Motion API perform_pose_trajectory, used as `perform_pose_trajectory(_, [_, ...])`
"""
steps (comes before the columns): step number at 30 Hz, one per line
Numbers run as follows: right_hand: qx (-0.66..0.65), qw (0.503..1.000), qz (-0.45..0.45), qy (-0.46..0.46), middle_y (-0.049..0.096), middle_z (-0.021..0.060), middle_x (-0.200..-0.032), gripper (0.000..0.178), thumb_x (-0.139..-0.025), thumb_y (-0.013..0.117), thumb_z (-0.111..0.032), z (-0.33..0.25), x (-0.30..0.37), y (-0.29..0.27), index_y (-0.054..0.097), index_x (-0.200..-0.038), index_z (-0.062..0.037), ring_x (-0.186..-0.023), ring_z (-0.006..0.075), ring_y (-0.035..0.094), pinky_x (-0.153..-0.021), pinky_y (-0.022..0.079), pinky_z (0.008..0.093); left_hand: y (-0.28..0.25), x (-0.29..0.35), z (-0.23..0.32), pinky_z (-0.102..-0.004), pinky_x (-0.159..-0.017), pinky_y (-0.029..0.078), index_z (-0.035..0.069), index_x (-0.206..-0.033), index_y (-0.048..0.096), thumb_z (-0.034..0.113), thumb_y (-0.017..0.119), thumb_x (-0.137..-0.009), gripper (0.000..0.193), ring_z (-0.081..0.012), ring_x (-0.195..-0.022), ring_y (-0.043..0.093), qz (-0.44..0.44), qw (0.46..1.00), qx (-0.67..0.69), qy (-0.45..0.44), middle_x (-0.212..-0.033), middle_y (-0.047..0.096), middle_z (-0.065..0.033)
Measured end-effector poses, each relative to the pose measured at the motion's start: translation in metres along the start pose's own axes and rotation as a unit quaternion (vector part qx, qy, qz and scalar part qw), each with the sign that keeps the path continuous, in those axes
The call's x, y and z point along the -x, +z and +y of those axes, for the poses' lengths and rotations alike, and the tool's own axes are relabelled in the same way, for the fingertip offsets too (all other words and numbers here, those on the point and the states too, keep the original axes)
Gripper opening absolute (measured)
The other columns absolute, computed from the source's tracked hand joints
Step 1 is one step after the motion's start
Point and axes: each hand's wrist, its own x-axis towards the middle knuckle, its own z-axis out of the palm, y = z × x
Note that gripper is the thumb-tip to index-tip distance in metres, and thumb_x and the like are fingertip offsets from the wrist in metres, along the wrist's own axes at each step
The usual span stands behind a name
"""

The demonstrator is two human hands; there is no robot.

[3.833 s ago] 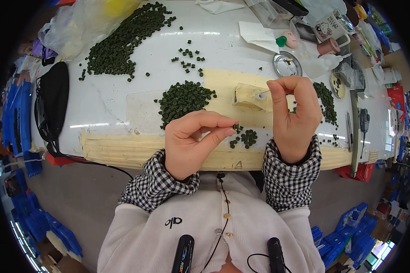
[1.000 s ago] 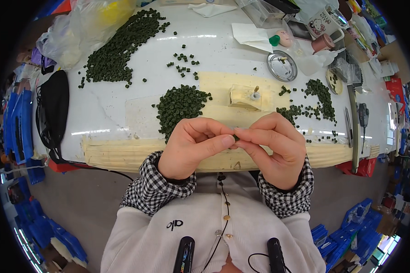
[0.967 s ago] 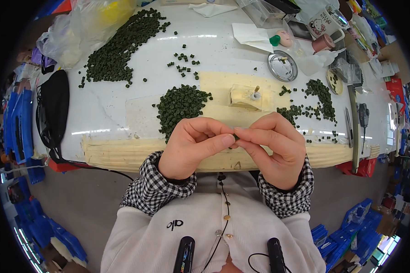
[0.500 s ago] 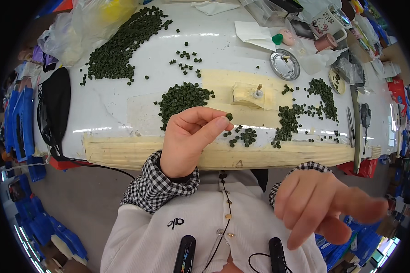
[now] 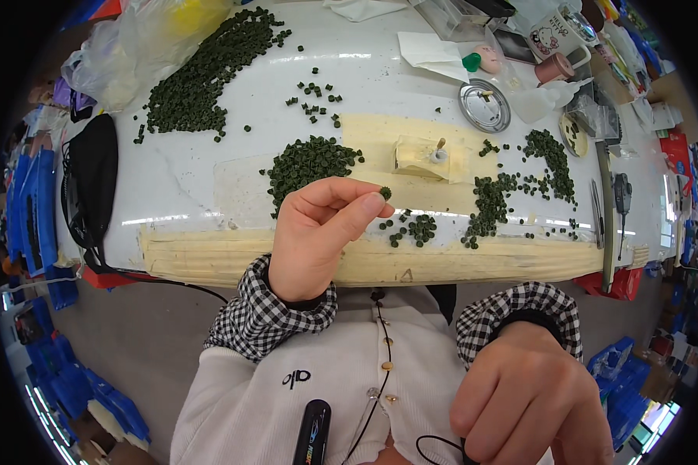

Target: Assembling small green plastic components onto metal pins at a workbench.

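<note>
Left hand (image 5: 310,232) is up over the near side of the white glossy bench (image 5: 171,190), grip pinching one small dark green, roundish piece with a notched edge (image 5: 385,193) between thumb and index finger. Piece sits right at the fingertips, on the grip's right end, mostly exposed; too small to tell a long axis.

Right hand (image 5: 531,395) is well apart, low in front of the white ribbed top (image 5: 341,368), near a thin black cable (image 5: 437,440). Its fingers curl down, tips hidden; can't tell whether that grip is pressed together or holding anything.

Key relation: piece lies up and to the left of the right hand, with a wide gap between. Left hand is clearly the nearer one, being the one that has it.

Around the left hand: a small cluster of loose dark green pieces (image 5: 422,230) just beside the fingertips, right and toward the person; a dense dark green heap (image 5: 310,163) behind the hand, on the far side. A beige tape-covered block with a pale upright tube (image 5: 434,159) stands farther out, right of the pinched piece, not touching it.
</note>
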Motion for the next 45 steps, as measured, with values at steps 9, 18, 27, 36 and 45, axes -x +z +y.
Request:
perform_pose_trajectory(9, [0.054,0.993,0.086,-0.064,0.035,-0.0037,-0.049,0.029,-0.096,0.054,-0.026,0.004,-0.015,0.017,0.064,-0.122,-0.0323,-0.036,0.0054,0.030,-0.038,0.016,0.0226,-0.001,-0.002,-0.001,-0.0184,-0.065,0.044,0.001,-0.101,0.068,0.005,0.064,-0.090,0.013,-0.0075,-0.083,0.064,-0.017,0.999,0.029,0.005,-0.090,0.071,-0.0076])
perform_pose_trajectory(18, [-0.001,1.000,0.001,-0.009,0.036,0.0105,-0.058,0.026,-0.095,0.044,-0.017,0.002,-0.003,0.000,0.043,-0.071,-0.0051,-0.049,0.0268,0.039,-0.048,0.031,0.0359,-0.002,0.000,-0.001,-0.0211,-0.064,0.042,0.001,-0.102,0.066,0.007,0.062,-0.091,0.013,-0.0082,-0.073,0.055,-0.003,1.000,0.009,0.004,-0.090,0.070,-0.0110])
perform_pose_trajectory(27, [0.053,0.993,0.081,-0.068,0.034,-0.0036,-0.048,0.030,-0.095,0.055,-0.021,0.004,-0.015,0.016,0.065,-0.122,-0.0302,-0.036,0.0058,0.030,-0.038,0.015,0.0224,-0.002,-0.002,-0.002,-0.0199,-0.064,0.042,0.002,-0.101,0.067,0.006,0.063,-0.090,0.012,-0.0073,-0.076,0.059,-0.011,1.000,0.022,0.000,-0.090,0.071,-0.0093])
perform_pose_trajectory(36, [-0.002,1.000,-0.008,0.004,0.043,0.0128,-0.056,0.035,-0.098,0.045,-0.026,-0.005,-0.010,-0.004,0.029,-0.069,-0.0133,-0.050,0.0252,0.046,-0.047,0.035,0.0337,-0.002,-0.002,-0.003,-0.0184,-0.064,0.042,0.002,-0.101,0.068,0.006,0.064,-0.090,0.012,-0.0059,-0.079,0.062,-0.016,0.999,0.033,0.003,-0.090,0.072,-0.0073])
perform_pose_trajectory(45, [0.003,1.000,-0.016,-0.027,0.042,0.0121,-0.056,0.035,-0.099,0.045,-0.026,-0.003,-0.014,-0.004,0.030,-0.069,-0.0130,-0.049,0.0244,0.045,-0.046,0.034,0.0335,-0.003,-0.001,-0.003,-0.0187,-0.064,0.042,0.001,-0.100,0.068,0.006,0.064,-0.090,0.012,-0.0071,-0.081,0.063,-0.013,0.999,0.035,0.004,-0.089,0.072,-0.0075])
